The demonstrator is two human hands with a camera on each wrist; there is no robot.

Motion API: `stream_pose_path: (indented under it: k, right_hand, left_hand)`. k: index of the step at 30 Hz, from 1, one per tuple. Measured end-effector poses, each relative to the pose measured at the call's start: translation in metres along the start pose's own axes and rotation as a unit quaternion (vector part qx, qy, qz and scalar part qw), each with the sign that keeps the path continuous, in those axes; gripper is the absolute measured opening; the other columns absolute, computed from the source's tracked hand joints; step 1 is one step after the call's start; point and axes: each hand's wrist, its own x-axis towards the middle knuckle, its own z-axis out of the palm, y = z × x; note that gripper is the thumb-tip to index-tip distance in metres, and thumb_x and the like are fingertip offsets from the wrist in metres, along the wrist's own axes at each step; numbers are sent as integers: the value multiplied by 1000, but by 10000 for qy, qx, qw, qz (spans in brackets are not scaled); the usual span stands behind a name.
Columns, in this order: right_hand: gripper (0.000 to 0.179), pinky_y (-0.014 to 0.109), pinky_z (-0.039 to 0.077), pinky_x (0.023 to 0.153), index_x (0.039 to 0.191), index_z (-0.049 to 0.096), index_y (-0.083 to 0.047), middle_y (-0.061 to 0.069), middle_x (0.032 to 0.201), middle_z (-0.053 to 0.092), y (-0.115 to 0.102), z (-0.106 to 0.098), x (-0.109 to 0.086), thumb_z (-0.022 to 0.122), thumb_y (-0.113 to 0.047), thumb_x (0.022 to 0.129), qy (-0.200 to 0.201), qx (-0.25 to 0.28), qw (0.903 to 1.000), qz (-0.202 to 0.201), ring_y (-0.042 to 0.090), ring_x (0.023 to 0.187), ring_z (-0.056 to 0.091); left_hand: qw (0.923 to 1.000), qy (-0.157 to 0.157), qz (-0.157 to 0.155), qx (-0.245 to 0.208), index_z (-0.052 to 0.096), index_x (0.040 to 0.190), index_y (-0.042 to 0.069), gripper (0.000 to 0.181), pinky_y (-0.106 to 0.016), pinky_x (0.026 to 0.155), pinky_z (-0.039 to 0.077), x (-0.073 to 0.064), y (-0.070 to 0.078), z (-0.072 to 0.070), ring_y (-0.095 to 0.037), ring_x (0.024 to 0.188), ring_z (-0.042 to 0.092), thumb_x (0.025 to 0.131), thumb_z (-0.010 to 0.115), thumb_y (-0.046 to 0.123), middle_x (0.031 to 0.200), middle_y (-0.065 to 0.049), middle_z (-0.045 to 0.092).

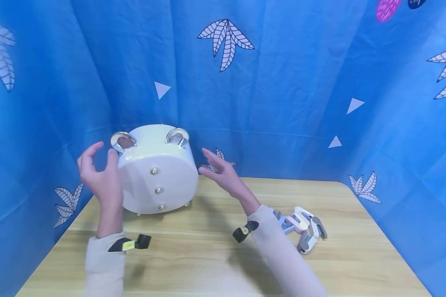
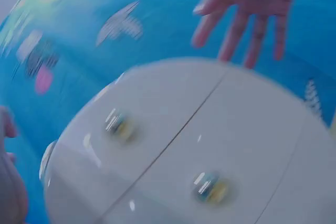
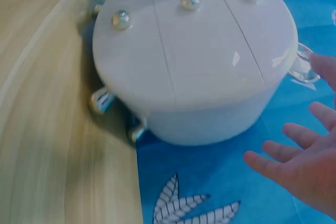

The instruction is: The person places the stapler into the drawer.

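**Two spread hands flank a white round box on its side**

Much is hard to read here. The left wrist view is blurred by motion: the white box [image 2: 199, 150] fills it as a pale disc with two smeared shiny studs, and only a sliver of the left hand shows at the frame's left edge. In the right wrist view the right hand [image 3: 304, 166] is cut off at the lower right corner, so only its fingers and part of the palm appear. The box's front face is turned away from every camera; only its flat back with three metal studs in a row, its curved side, two silvery ear-shaped loops on top and small metal feet can be seen.

The white box [image 1: 157, 171] stands on its edge at the far left of the wooden counter [image 1: 223, 260], close against the blue leaf-print cloth [image 1: 282, 82] behind it.

The left hand [image 1: 101, 175] is at the box's left side, fingers loosely curved and spread, holding nothing; whether it touches the box cannot be told. The right hand [image 1: 223, 173] hovers just right of the box, fingers straight and apart, clear of it.

A small cluster of pastel staplers [image 1: 302, 229] lies on the counter beside the right forearm, partly hidden by the sleeve.
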Motion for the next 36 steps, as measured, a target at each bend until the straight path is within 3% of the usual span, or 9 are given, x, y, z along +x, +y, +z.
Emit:
stream_pose_path:
  k: [2,5,8,10,13,19,22,30,36]
  right_hand:
    - [63,54,36,119,156,41,-29,-7,165,36,-2,5,7,68,-28,99,1,57,10000,34,28,152,35]
    - [59,55,38,118,153,48,-27,-5,162,42,-4,12,15,70,-28,98,4,64,9999,100,30,149,40]
    - [54,53,37,119,149,54,-21,0,157,49,-4,18,19,70,-24,98,-39,153,9999,7,28,147,43]
    - [51,49,37,119,147,56,-16,3,154,53,-3,21,21,70,-22,98,-60,189,9998,-95,26,146,46]
    - [50,47,40,118,145,58,-14,4,150,57,-3,21,21,71,-20,97,-10,225,9997,-131,24,143,50]
    - [47,44,48,111,139,64,-20,0,142,64,-2,7,13,75,-21,93,270,173,9994,115,21,135,58]
    - [45,41,50,108,136,67,-22,-2,138,66,-2,-5,5,77,-22,92,409,171,9987,255,19,133,60]
    - [46,38,59,95,134,68,-18,5,135,69,1,-46,-29,79,-19,90,719,261,9962,425,23,123,67]
    - [48,38,58,96,135,67,-15,9,132,70,5,-79,-55,80,-19,89,1081,243,9919,623,22,119,69]
  left_hand:
    - [9945,-563,-848,-246,68,129,17,35,-32,115,28,14,-9,-14,-7,129,42,95,70,26,134,9,56]
    - [9716,-1679,-1613,-428,63,136,16,42,-34,108,32,30,-23,-31,-7,123,44,96,71,28,132,10,54]
    - [9499,-2661,-1625,-222,61,140,15,47,-26,98,37,39,-34,-43,-5,115,49,97,71,30,128,12,55]
    - [9419,-3052,-1402,-30,60,140,16,46,-18,89,43,43,-38,-48,-4,108,55,97,70,30,125,14,55]
    - [9328,-3392,-1212,106,60,142,16,47,-12,80,49,48,-41,-52,-1,108,54,98,69,29,124,16,54]
    - [9059,-4083,-881,697,52,150,17,52,-15,85,48,51,-40,-50,-3,123,37,101,64,30,128,17,49]
    - [8918,-4423,-729,612,50,151,12,52,-16,86,50,48,-40,-42,-5,124,42,102,63,26,129,13,50]
    - [8650,-4904,-670,821,46,152,10,58,-18,97,49,26,-44,0,-5,128,49,102,62,34,134,6,48]
    - [8516,-5113,-921,703,48,151,12,63,-48,115,41,5,-51,41,-28,144,41,98,67,40,147,-8,43]
